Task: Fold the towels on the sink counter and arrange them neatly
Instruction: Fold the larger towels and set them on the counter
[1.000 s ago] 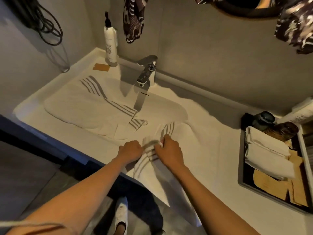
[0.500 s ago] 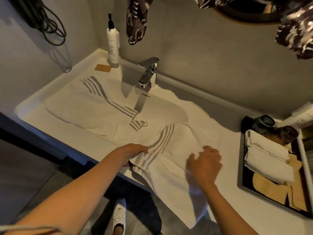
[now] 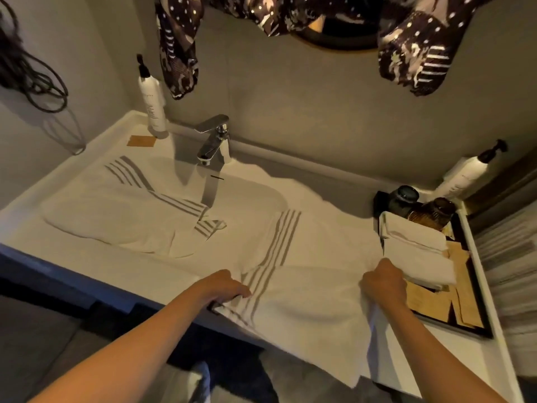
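A white towel with grey stripes (image 3: 308,298) lies spread over the front of the sink counter (image 3: 96,257), its lower edge hanging past the counter's front. My left hand (image 3: 223,287) grips its striped left edge. My right hand (image 3: 382,286) grips its right edge, close to the tray. A second striped white towel (image 3: 116,210) lies rumpled across the left side of the basin. Two folded white towels (image 3: 418,251) are stacked on the black tray (image 3: 476,330) at the right.
A chrome faucet (image 3: 215,141) stands behind the basin. A white pump bottle (image 3: 152,103) and a tan card (image 3: 141,141) sit at the back left. Dark jars (image 3: 406,196), paper packets and another pump bottle (image 3: 465,175) crowd the right. Patterned garments (image 3: 180,48) hang overhead.
My hands moved apart from the bunched middle of the towel. The right hand went right to the towel's edge by the tray, and the towel now lies stretched out flat.
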Tool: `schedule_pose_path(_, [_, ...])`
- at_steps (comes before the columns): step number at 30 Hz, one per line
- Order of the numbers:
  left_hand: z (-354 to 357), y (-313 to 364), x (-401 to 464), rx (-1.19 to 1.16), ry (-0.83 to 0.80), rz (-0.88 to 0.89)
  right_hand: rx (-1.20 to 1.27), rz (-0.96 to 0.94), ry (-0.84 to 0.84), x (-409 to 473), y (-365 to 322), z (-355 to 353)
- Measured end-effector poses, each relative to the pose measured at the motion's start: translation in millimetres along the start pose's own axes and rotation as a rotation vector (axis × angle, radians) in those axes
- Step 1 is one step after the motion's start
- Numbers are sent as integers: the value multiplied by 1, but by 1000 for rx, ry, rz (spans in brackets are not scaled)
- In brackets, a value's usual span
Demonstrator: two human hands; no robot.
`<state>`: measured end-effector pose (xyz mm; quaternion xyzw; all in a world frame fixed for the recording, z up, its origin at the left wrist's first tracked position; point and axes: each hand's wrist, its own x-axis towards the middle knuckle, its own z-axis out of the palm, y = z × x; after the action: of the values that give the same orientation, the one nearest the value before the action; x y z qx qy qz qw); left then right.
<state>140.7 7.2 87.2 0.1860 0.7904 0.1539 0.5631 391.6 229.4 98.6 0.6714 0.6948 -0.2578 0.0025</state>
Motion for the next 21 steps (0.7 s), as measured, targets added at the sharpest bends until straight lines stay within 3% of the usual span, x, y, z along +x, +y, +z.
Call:
schedule_pose_path(2, [13, -5, 0, 257, 23, -6, -249, -76, 26, -3, 1, 1])
schedule_pose_path(4, [16, -5, -4, 538, 134, 1, -481, -227, 179, -8, -18, 12])
schedule_pose_path(6, [11, -4, -3, 748, 305, 23, -501, -481, 244, -14, -46, 27])
schedule_pose_path(8, [3, -3, 3, 790, 439, 67, -462, -661, 164, -12, -78, 46])
schedule_pose_path(10, [-3, -1, 22, 694, 504, 186, -396, -720, 75, -5, -105, 62])
schedule_pose_path(14, [-17, 24, 74, 140, 442, 314, -359, -733, 45, 23, -138, 83])
schedule_pose_path(18, [-18, 57, 127, -325, 211, 130, -443, -823, 52, 52, -159, 108])
schedule_pose_path(21, [-21, 65, 156, -475, 131, 91, -596, -914, -15, 59, -156, 137])
